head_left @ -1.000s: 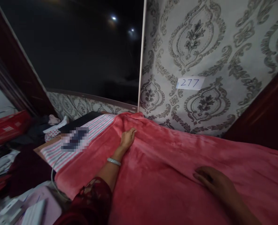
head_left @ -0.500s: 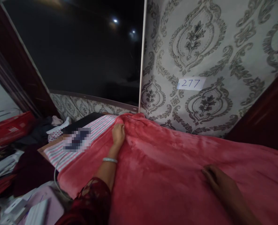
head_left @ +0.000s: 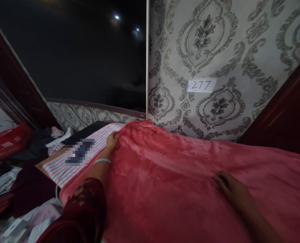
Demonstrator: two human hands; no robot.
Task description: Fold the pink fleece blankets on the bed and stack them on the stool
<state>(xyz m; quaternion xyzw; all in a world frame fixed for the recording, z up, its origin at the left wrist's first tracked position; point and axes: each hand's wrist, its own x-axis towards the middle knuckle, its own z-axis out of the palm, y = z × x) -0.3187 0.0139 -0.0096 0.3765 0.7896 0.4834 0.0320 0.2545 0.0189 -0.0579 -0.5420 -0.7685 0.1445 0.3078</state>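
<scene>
Red fleece blanket [head_left: 180, 182] spread over the bed, fills centre and lower right of frame. Left hand [head_left: 112, 140] at its left edge, centre-left, fingers curled onto the fabric; can't tell if it's actually pinching it. Right hand [head_left: 227, 184] lower right, open, flat on the blanket. Striped sheet [head_left: 99, 140] exposed just left of the edge. Paper label "277" [head_left: 201, 85] on the wallpaper [head_left: 215, 44], upper right.

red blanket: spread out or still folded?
Spread out. The red blanket lies flat across the surface, the left hand at its edge beside the striped sheet, the right hand resting flat on top.
</scene>
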